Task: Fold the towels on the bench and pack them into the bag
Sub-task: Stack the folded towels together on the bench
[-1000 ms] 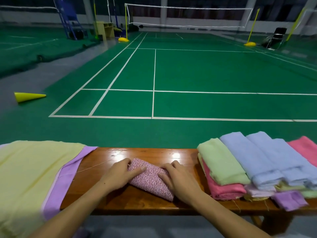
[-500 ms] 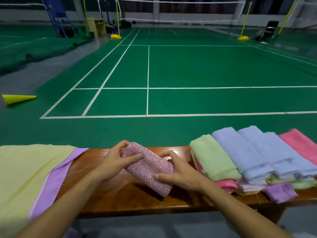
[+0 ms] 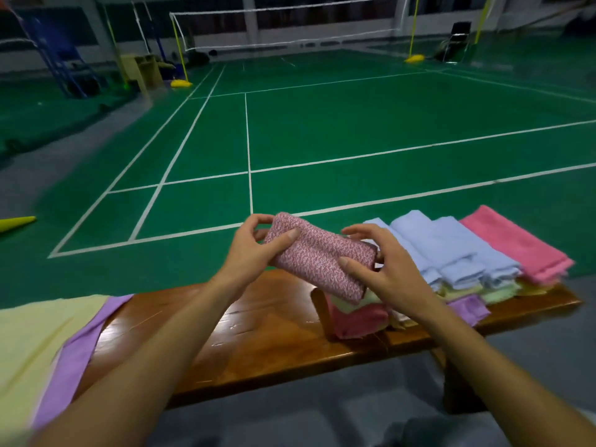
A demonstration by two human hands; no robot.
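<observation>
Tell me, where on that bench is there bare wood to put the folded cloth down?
Bare bench wood lies between the yellow-and-purple cloth on the left and the towel pile on the right. The right end is crowded with stacked towels. Both hands hold the patterned towel above it.

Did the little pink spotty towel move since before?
Yes. The pink spotty towel went up off the wooden bench. It lay flat on it before; now the left hand and right hand hold it in the air.
</observation>
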